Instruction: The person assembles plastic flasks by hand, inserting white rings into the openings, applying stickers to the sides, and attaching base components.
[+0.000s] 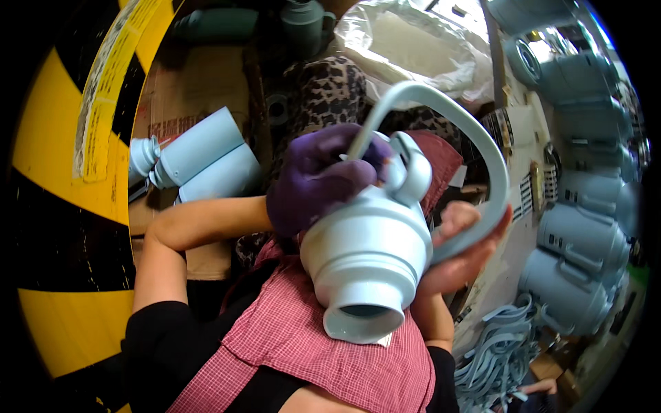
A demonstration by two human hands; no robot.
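Observation:
A pale blue-grey plastic vacuum-jug top [368, 255], with a wide round spout at its lower end, lies in front of my chest over the red checked apron [296, 323]. A curved carrying handle [475, 138] of the same colour arches above and to its right. My left hand [320, 175], in a purple glove, is closed round one end of this handle, close to the small looped grip [416, 168] on the jug top. My bare right hand [471, 248] has its fingers round the handle's other end, beside the jug top. The handle's ends are partly hidden by my hands.
Several pale blue jug bodies [575, 289] line the bench on the right, above a heap of loose curved handles [499, 351]. Blue cylinders [200, 148] lie on cardboard at left, beside a yellow-and-black striped panel [69, 234]. A clear plastic bag [420, 48] stands at the back.

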